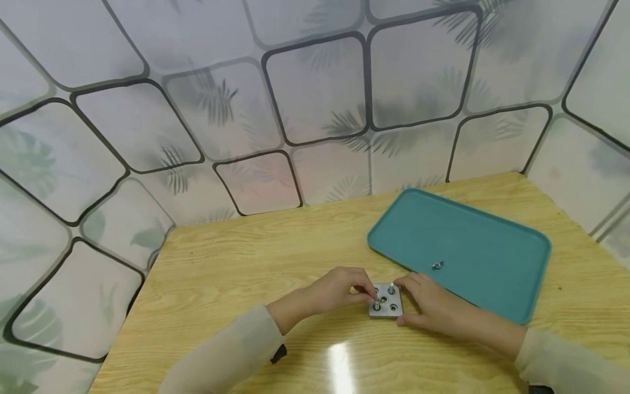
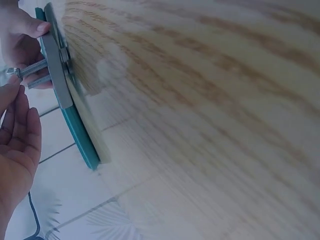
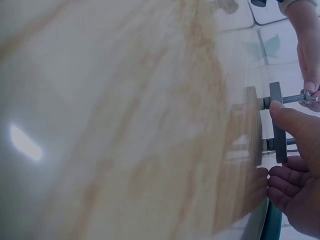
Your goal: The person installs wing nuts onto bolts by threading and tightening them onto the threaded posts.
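A square metal plate (image 1: 386,314) with several holes lies on the wooden table between the hands. Two threaded bolts stand up through it: a far one (image 1: 391,288) and a near-left one (image 1: 377,306). My left hand (image 1: 339,288) pinches a small metal wing nut (image 2: 13,73) at the top of the near-left bolt, between thumb and fingertips. At the plate's right side, my right hand (image 1: 435,306) holds the edge, its thumb (image 3: 287,117) at the near corner and fingers at the far one. The wing nut is partly covered by the left fingers.
Behind and to the right lies a teal tray (image 1: 482,241), its near edge close to the right hand. Another small wing nut (image 1: 437,265) rests on it. A patterned curtain (image 1: 325,93) hangs behind the wooden table (image 1: 236,262).
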Demonstrator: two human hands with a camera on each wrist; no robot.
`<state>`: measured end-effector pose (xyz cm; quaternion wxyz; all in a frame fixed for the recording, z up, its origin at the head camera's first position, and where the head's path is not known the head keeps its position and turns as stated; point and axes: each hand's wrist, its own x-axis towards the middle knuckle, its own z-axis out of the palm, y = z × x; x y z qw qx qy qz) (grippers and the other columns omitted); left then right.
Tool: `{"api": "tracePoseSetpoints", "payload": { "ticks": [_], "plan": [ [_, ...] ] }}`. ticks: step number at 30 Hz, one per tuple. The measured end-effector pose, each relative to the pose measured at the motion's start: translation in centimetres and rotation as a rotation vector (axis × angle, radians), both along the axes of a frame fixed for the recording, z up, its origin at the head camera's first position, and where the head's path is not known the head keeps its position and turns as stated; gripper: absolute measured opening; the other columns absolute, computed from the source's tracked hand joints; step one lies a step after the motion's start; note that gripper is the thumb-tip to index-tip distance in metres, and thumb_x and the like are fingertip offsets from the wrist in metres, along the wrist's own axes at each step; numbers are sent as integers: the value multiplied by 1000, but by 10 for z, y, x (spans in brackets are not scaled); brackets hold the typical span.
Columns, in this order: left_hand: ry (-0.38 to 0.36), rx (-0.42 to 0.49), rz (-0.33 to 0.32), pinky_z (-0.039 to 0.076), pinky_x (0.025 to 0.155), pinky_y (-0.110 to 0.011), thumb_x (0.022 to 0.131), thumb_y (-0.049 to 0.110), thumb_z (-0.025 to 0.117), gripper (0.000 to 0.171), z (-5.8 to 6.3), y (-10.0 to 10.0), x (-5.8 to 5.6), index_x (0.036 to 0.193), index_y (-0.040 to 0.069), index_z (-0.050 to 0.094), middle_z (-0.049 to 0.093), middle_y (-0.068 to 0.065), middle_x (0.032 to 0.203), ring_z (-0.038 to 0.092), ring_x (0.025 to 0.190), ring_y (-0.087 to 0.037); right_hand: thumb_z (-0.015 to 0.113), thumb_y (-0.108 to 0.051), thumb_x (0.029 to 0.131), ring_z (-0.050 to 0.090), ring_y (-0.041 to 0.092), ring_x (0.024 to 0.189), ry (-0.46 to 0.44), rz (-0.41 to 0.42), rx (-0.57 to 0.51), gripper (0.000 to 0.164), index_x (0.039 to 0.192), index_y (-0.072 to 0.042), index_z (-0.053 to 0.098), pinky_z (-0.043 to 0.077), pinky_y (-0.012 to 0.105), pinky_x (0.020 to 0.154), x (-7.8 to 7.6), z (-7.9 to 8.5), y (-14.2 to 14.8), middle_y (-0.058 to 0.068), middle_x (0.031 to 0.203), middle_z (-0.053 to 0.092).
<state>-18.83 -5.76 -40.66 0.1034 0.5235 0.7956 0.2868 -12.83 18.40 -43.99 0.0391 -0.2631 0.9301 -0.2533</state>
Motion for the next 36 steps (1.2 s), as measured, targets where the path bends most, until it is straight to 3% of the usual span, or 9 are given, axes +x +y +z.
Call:
{"api": "tracePoseSetpoints", "payload": {
  "ticks": [6, 13, 25, 36],
  "plan": [
    [21, -12, -17, 45, 79, -9, 88, 15, 66, 12, 0, -1, -2, 98, 11, 71, 65, 1, 96, 57, 88, 0, 67, -51, 82, 49, 32, 115, -10, 7, -10, 70, 127, 0, 48, 46, 48, 90, 0, 1, 1, 13, 123, 53],
    [80, -21, -92, 42, 82, -7, 90, 11, 64, 15, 1, -1, -4, 103, 10, 72, 63, 0, 97, 58, 92, -6, 67, -49, 83, 50, 31, 114, 4, 11, 0, 69, 126, 0, 49, 46, 46, 90, -1, 0, 1, 12, 122, 53],
    [74, 3, -92, 42, 86, -9, 90, 10, 64, 14, 0, -2, -7, 101, 10, 72, 62, 0, 99, 57, 95, -7, 67, -50, 83, 50, 29, 113, 14, 12, -13, 69, 127, 0, 49, 47, 45, 89, -2, -1, 2, 10, 122, 54],
    [-9, 76, -87, 43, 89, -12, 89, 1, 62, 13, -5, 0, -8, 93, 9, 72, 63, -4, 102, 58, 100, -13, 67, -50, 83, 50, 30, 114, 21, 16, -16, 70, 128, 0, 48, 46, 47, 89, -3, -3, 2, 11, 123, 54]
  ]
}}
